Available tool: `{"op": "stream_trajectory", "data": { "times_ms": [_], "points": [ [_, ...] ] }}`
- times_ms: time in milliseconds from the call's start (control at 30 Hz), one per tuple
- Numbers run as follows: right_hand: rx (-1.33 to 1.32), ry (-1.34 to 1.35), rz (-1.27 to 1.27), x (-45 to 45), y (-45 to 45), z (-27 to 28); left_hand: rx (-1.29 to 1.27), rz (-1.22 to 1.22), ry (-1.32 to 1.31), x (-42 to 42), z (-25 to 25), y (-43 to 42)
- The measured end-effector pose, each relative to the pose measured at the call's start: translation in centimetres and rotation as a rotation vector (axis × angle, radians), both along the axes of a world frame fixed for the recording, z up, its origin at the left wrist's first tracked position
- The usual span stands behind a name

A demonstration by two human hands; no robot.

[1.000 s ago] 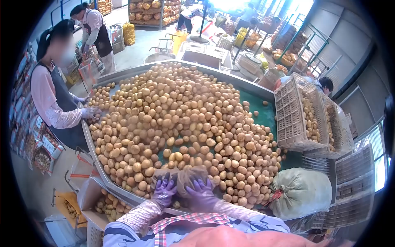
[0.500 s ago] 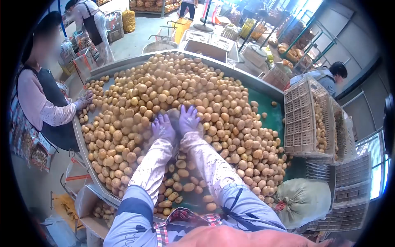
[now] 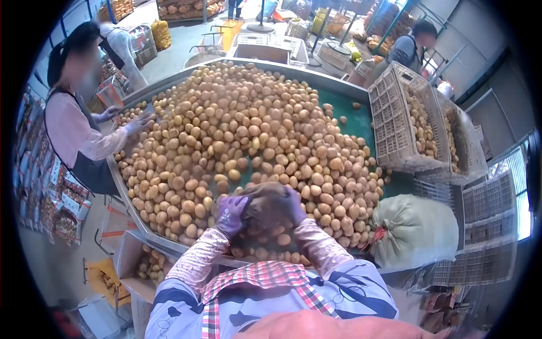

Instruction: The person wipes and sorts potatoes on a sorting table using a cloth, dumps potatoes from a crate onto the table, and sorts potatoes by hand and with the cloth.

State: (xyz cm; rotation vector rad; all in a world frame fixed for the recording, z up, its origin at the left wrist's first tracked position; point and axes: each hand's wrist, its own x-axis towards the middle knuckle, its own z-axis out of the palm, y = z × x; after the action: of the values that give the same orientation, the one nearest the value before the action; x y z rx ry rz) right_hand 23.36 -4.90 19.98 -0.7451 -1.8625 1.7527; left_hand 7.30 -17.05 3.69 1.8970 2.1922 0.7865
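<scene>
A crumpled brown cloth (image 3: 265, 203) stretches between my two gloved hands at the near side of the potato heap. My left hand (image 3: 231, 214), in a purple glove, grips the cloth's left edge. At its right edge, my right hand (image 3: 294, 205) has its fingers closed on the cloth, partly hidden by it. Potatoes (image 3: 243, 133) lie piled around and beyond both hands. Below the cloth, several loose potatoes (image 3: 279, 238) rest near my apron.
The table has a metal rim (image 3: 164, 85) and a green surface (image 3: 350, 121). Plastic crates of potatoes (image 3: 403, 127) stand at the right, above a tied pale green sack (image 3: 415, 231). A co-worker (image 3: 79, 124) reaches onto the table from the left. A cardboard box (image 3: 132, 260) stands below left.
Both hands have drawn back toward my body with the brown cloth, which shows more fully now. A gap has opened in the potatoes behind it. The co-worker's hands have moved over the table.
</scene>
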Motion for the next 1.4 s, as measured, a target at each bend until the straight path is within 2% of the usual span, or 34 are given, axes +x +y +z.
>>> {"op": "stream_trajectory", "data": {
  "times_ms": [67, 133, 200, 233, 267, 333, 367, 400, 433, 467, 500, 533, 567, 600, 633, 667, 767, 800, 833, 867, 900, 967, 1033, 1100, 1133, 1167, 1200, 1233, 1267, 1333, 1367, 1400],
  "points": [
    [0.474, 0.039, -0.034, 3.4, 2.5, -5.7, 0.018, -0.103, -0.054, 1.1, -0.3, -0.3],
    [0.046, 0.166, -0.176, 6.1, 4.2, -6.4, -0.025, -0.218, -0.058, 2.9, 1.9, 0.9],
    [-0.134, 0.270, -0.399, 7.9, 5.5, -4.8, 0.290, -0.226, -0.095, 4.5, 4.5, 3.8],
    [0.161, 0.176, -0.510, 8.7, 6.9, -4.6, 0.343, -0.199, -0.104, 5.4, 6.7, 5.6],
    [0.349, 0.157, -0.617, 9.5, 9.1, -5.4, 0.362, -0.115, -0.122, 6.5, 8.4, 7.8],
    [0.541, 0.129, -0.609, 8.1, 9.2, -0.5, 0.323, 0.121, -0.019, 8.5, 7.4, 11.8],
    [0.807, -0.183, -0.685, 8.1, 10.5, -1.2, 0.305, 0.239, 0.032, 8.7, 5.6, 13.7],
    [1.065, -0.507, -0.752, 8.4, 12.4, -3.2, 0.177, 0.236, 0.153, 8.7, 1.5, 15.8],
    [1.309, -0.849, -0.806, 8.8, 14.5, -6.2, 0.135, 0.193, 0.163, 9.1, -2.0, 16.7],
    [1.331, -1.254, -0.653, 9.8, 16.7, -12.7, 0.091, 0.146, 0.172, 9.5, -5.3, 17.0],
    [1.392, -1.515, -0.559, 9.7, 18.5, -19.4, 0.046, 0.096, 0.180, 9.6, -6.4, 17.1],
    [1.451, -1.494, -0.604, 10.3, 20.6, -25.7, -0.132, 0.048, 0.155, 9.3, -7.5, 17.1],
    [1.512, -1.469, -0.652, 10.1, 22.2, -28.1, -0.305, 0.002, 0.131, 8.8, -7.6, 17.9],
    [1.433, -1.326, -0.650, 9.1, 23.0, -26.5, -0.172, 0.076, 0.285, 8.5, -8.3, 19.5],
    [1.334, -1.196, -0.636, 8.6, 23.3, -24.9, -0.221, 0.033, 0.315, 7.5, -9.4, 20.4],
    [1.227, -1.065, -0.623, 7.6, 23.5, -23.0, -0.252, 0.060, 0.289, 6.4, -8.3, 22.1],
    [1.275, -0.915, -0.662, 5.1, 27.0, -22.9, -0.354, 0.137, 0.147, 4.3, -3.8, 25.4],
    [1.289, -0.906, -0.679, 4.3, 28.1, -23.3, -0.329, 0.134, 0.159, 3.4, -5.0, 26.6],
    [1.145, -0.983, -0.620, 3.3, 28.7, -23.4, -0.311, 0.129, 0.169, 3.1, -6.3, 26.7],
    [1.258, -1.031, -0.670, 2.2, 28.8, -25.6, -0.356, 0.127, 0.096, 3.3, -5.2, 25.7],
    [1.037, -1.064, -0.534, 1.4, 27.5, -23.4, -0.364, 0.181, 0.048, 3.9, -5.2, 24.5],
    [1.000, -1.048, -0.472, 0.6, 24.2, -22.4, -0.211, 0.196, 0.078, 4.5, -6.9, 21.0],
    [0.852, -1.009, -0.328, 0.0, 19.9, -21.5, -0.169, 0.165, 0.028, 4.9, -5.3, 16.6],
    [0.808, -0.846, -0.266, 0.0, 14.9, -20.1, -0.123, 0.143, -0.258, 4.9, -4.0, 11.9],
    [0.782, -0.767, -0.232, -0.1, 12.4, -19.3, -0.091, 0.076, -0.191, 5.0, -3.4, 9.6],
    [0.923, -0.721, -0.162, 0.0, 10.7, -20.6, -0.060, 0.001, -0.121, 5.0, -2.5, 7.5],
    [0.876, -0.675, -0.054, 0.7, 9.4, -19.8, -0.138, -0.050, -0.236, 4.8, -1.1, 6.1],
    [0.831, -0.627, 0.043, 1.5, 8.3, -18.9, -0.076, -0.011, -0.196, 4.7, -2.2, 4.2],
    [0.787, -0.577, 0.134, 2.0, 7.3, -18.1, -0.123, -0.082, -0.163, 4.0, -1.8, 2.8],
    [0.191, -0.098, -0.049, 2.7, 5.4, -19.3, -0.181, -0.155, -0.127, 2.8, -1.1, 1.0],
    [0.045, -0.026, -0.071, 4.7, 5.2, -19.2, -0.197, -0.126, -0.402, 2.6, -0.9, 0.7],
    [0.019, -0.021, -0.124, 7.1, 4.9, -16.1, -0.184, -0.048, -0.547, 3.3, 0.6, 0.8]
  ]
}}
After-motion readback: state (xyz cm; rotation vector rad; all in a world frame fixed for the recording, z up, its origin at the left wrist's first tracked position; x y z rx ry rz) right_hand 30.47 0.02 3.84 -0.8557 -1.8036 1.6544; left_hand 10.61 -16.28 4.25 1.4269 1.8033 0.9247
